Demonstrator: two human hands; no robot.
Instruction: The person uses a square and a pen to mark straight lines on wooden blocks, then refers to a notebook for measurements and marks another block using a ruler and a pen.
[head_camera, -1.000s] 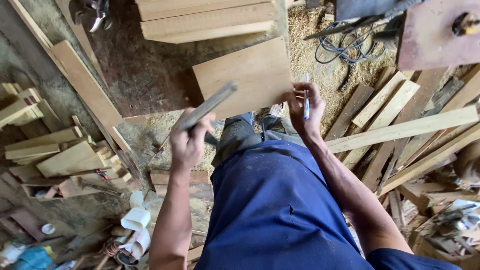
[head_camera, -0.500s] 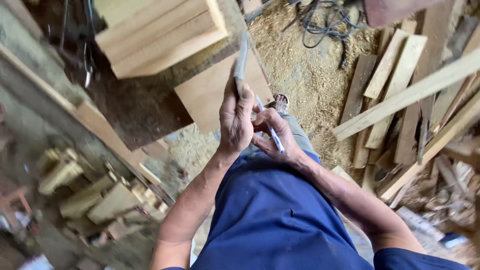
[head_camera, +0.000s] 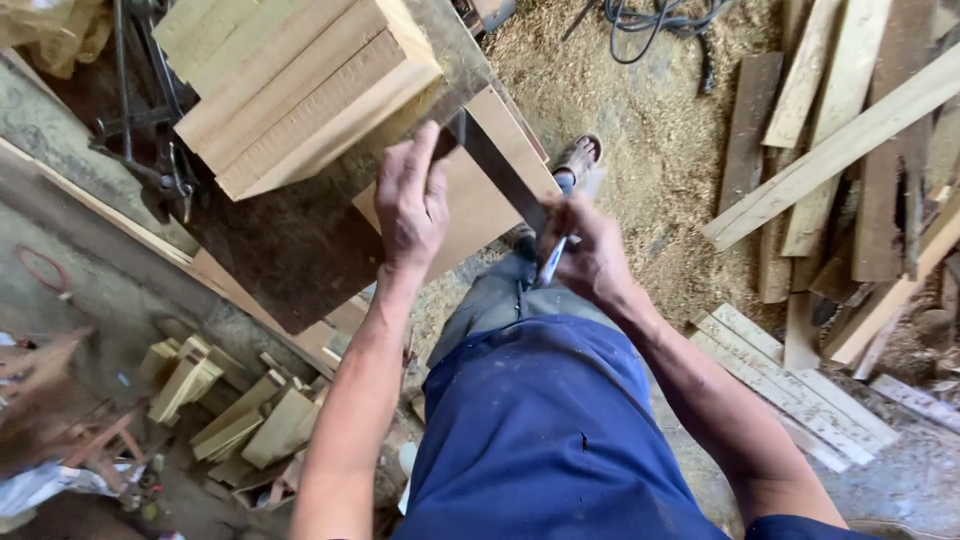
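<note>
A stack of pale wooden blocks sits on the dark workbench, up and left of the grip. Beneath both hands lies a flat wooden board. The left hand presses a metal square onto that board, fingers closed on its stock. The right hand, just beside the blade's end, pinches a blue-and-white pen.

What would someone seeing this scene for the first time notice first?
The two hands at the centre: the left hand presses a metal square against a flat wooden board, and the right hand holds a pen at the blade's lower end. Above left sits a stack of thick boards; to the right, planks lie on sawdust.
</note>
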